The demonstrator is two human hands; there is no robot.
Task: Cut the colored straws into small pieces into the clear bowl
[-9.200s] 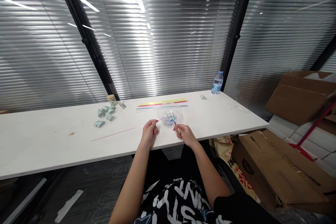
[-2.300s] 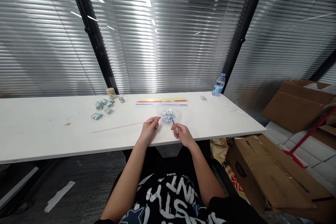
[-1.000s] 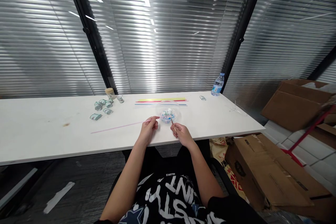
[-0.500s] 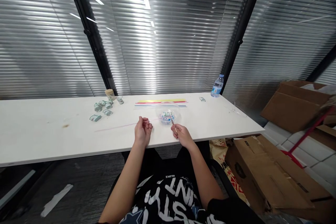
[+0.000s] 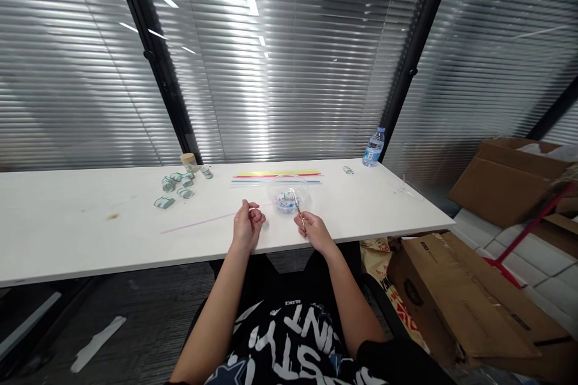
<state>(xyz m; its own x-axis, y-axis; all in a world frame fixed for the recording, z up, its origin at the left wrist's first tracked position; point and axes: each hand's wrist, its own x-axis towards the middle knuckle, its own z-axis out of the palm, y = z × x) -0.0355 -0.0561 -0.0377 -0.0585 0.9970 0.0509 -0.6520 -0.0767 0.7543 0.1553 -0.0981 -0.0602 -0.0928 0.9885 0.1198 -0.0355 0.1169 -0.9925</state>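
Observation:
My left hand [image 5: 249, 224] is closed on a long thin pink strip [image 5: 198, 223], which runs out to the left above the table and, on the other side, toward the bowl. My right hand [image 5: 312, 230] grips a pair of scissors [image 5: 299, 214], blades pointing up over the bowl's right part. Between and beyond the hands stands a clear round bowl [image 5: 274, 195] with small blue and white pieces inside. Behind it lie thin strips [image 5: 277, 175] in yellow, red and blue.
On the white table [image 5: 135, 240], several green-and-white bundles [image 5: 168, 184] and a tan roll [image 5: 188, 160] lie at left. A water bottle [image 5: 373, 148] stands at the back right, near a small wire-like item [image 5: 347, 170]. Cardboard boxes [image 5: 465, 295] are right of the table.
The left end of the pink strip has dipped slightly toward me. My left hand has shifted a little to the right; my right hand and the scissors have barely moved.

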